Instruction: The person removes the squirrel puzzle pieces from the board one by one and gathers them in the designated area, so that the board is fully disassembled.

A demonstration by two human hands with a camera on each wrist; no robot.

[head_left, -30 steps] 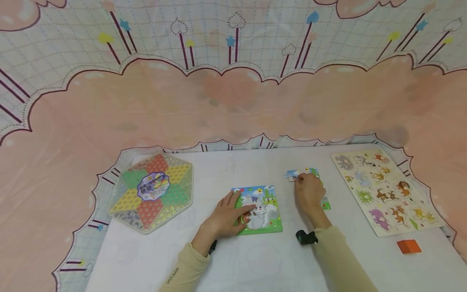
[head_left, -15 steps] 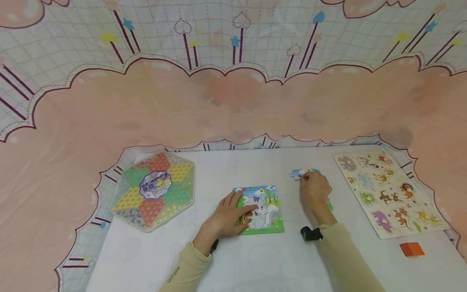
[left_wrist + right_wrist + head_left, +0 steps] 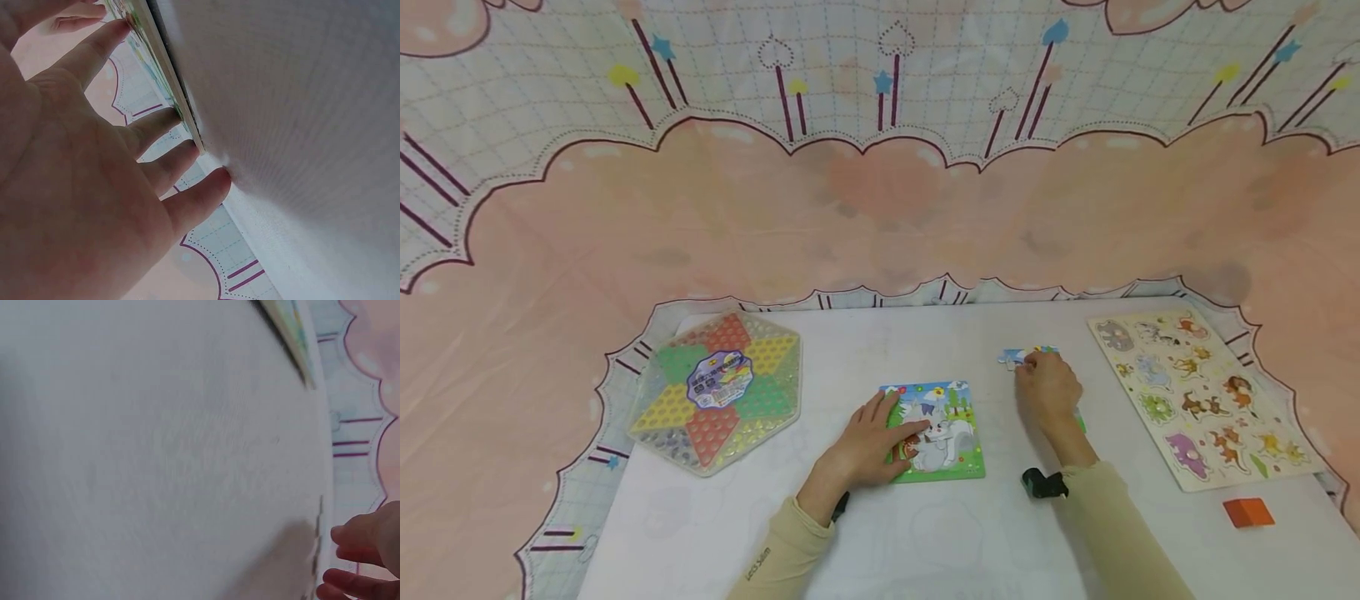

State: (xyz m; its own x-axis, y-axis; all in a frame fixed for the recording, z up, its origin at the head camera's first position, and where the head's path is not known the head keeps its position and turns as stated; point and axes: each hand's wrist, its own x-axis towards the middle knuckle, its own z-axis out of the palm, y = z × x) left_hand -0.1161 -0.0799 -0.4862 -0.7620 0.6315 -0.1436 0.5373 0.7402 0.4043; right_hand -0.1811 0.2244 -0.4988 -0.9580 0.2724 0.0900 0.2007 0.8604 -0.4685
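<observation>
In the head view my left hand (image 3: pixel 861 442) rests with spread fingers on the left side of a square cartoon jigsaw puzzle (image 3: pixel 955 446), which pictures a grey-white animal on green grass. The left wrist view shows its fingertips along the thin board edge (image 3: pixel 167 69), one touching the white table. To the right, my right hand (image 3: pixel 1048 392) bends its fingers over a group of loose jigsaw pieces (image 3: pixel 1011 356), pinching at one near the upper left. The palm hides most of this group. In the right wrist view fingertips meet the pieces' dark edge (image 3: pixel 319 534).
At the left lies a hexagonal Chinese checkers board (image 3: pixel 767 392) in clear plastic. A wooden animal peg puzzle (image 3: pixel 1157 433) lies at the right, with an orange block (image 3: pixel 1248 512) in front of it. A patterned cloth (image 3: pixel 880 217) hangs behind the white table (image 3: pixel 887 550).
The head view has shifted slightly, moving everything a little to the right. My right hand has edged over the loose pieces, covering more of them; the left hand keeps its place on the puzzle.
</observation>
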